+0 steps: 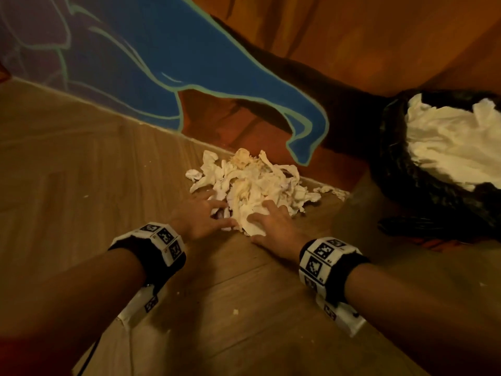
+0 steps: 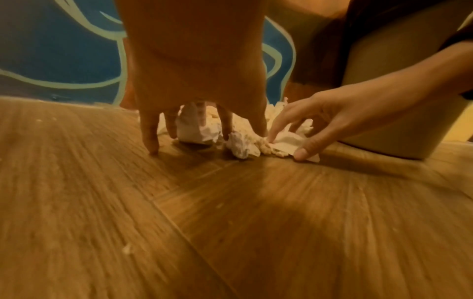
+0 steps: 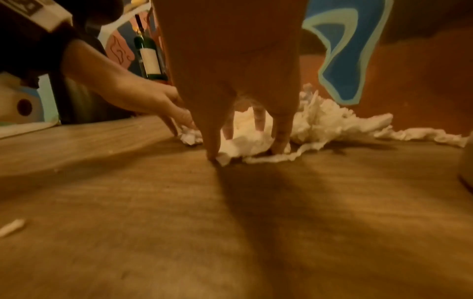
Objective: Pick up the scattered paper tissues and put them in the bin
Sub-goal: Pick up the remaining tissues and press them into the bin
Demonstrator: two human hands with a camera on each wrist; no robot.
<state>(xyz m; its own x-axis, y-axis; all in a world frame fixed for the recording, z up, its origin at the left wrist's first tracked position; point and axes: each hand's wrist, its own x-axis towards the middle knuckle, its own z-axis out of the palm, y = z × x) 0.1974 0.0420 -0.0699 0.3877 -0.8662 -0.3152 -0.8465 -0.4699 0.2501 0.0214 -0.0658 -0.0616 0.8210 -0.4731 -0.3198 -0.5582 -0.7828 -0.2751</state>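
Observation:
A heap of crumpled white paper tissues (image 1: 252,183) lies on the wooden floor against the painted wall. My left hand (image 1: 217,213) touches the heap's near left edge with spread, downward-pointing fingers (image 2: 151,139); a balled tissue (image 2: 240,147) sits beside them. My right hand (image 1: 260,213) rests on the heap's near side, fingers spread over a flat tissue (image 3: 243,141), thumb tip (image 2: 303,153) pressing its edge to the floor. Neither hand is closed around anything. To the right stands the bin (image 1: 401,185), lined with a black bag and piled with white tissues (image 1: 447,147).
The wall with a blue mural (image 1: 168,63) runs just behind the heap. A tissue strip (image 3: 414,135) trails toward the bin's beige wall (image 2: 384,101). Small paper scraps (image 1: 235,311) dot the floor. A dark bottle (image 3: 149,58) stands far left.

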